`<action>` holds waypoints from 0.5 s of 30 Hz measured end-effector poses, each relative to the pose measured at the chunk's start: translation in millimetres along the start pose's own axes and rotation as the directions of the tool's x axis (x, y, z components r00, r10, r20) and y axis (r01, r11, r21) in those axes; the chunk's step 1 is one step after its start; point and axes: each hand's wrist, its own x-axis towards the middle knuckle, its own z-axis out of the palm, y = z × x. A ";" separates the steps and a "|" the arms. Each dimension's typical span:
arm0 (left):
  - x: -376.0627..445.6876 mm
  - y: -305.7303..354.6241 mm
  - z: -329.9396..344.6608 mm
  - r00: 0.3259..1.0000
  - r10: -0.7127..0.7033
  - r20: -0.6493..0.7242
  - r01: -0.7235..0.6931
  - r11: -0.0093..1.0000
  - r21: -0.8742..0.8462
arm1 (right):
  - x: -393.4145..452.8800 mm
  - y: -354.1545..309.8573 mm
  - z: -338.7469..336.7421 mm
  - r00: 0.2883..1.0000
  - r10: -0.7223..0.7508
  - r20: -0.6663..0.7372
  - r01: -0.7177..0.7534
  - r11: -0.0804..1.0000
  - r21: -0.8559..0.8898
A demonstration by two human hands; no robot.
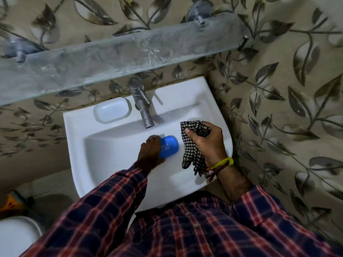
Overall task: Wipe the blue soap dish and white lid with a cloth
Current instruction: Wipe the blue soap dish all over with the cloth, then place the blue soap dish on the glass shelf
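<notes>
The left hand [151,150] is gripping the blue soap dish [169,146] over the sink [111,160] basin, its long axis running toward the sink's front-left. The right hand [207,143], just beside it, is bunching the checked cloth [191,147]; the white lid [111,110] is lying at the back-left corner.

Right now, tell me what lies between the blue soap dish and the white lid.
In the head view, the tap's spout and bare white basin lie between the blue soap dish and the white lid.
</notes>
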 end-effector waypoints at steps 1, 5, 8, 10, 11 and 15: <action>-9.5 2.1 -5.0 1.000 -0.008 -0.009 0.008 0.999 -0.041 | -1.2 -2.3 1.0 1.000 0.009 0.009 -0.009 1.000 0.024; -60.7 7.7 -40.6 0.993 0.047 -0.111 -0.068 0.978 -0.197 | -7.8 -12.1 3.5 1.000 -0.020 0.024 0.019 1.000 0.014; -91.7 -0.4 -70.5 0.968 0.129 -0.215 -0.172 0.965 -0.200 | -14.3 -28.9 14.9 0.984 -0.145 0.103 0.159 0.977 -0.144; -106.1 -4.7 -94.4 0.948 0.163 -0.272 -0.216 0.960 -0.177 | -23.2 -47.1 25.5 0.955 -0.249 0.162 0.283 0.928 -0.243; -112.4 -5.5 -107.5 0.939 0.173 -0.298 -0.230 0.959 -0.167 | -27.9 -55.6 31.1 0.937 -0.299 0.183 0.340 0.901 -0.269; -137.6 -1.7 -165.3 0.861 0.219 -0.460 -0.304 0.945 -0.120 | -45.4 -77.1 47.0 0.895 -0.390 0.218 0.434 0.872 -0.226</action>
